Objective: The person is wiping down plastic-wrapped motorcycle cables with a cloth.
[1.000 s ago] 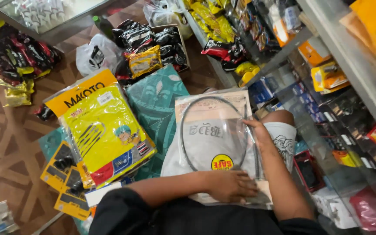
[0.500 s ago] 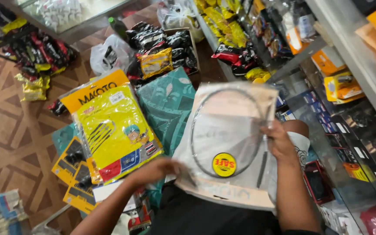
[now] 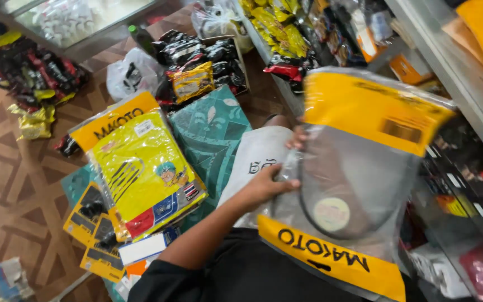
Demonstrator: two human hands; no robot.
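Down on the floor: a person sits on the patterned brown floor (image 3: 6, 184) beside the shop shelves (image 3: 465, 61), packets all around.
Left hand: the left hand (image 3: 269, 187) is closed on the left edge of a clear plastic packet (image 3: 359, 184) with yellow bands top and bottom and a coiled black cable inside, thumb over the front.
Right hand: only fingertips of the right hand (image 3: 296, 138) show, curled round the packet's upper left edge; it looks closed on it, the rest hidden behind.
Packet's place: held up off the floor, tilted, over the lap and a white cloth (image 3: 258, 156).
Nearby: a yellow packet stack (image 3: 141, 168) lies by a teal cloth (image 3: 213, 128).
Risk: both grips sit on one edge, so I'd guess the slippery film could sag or slide out.
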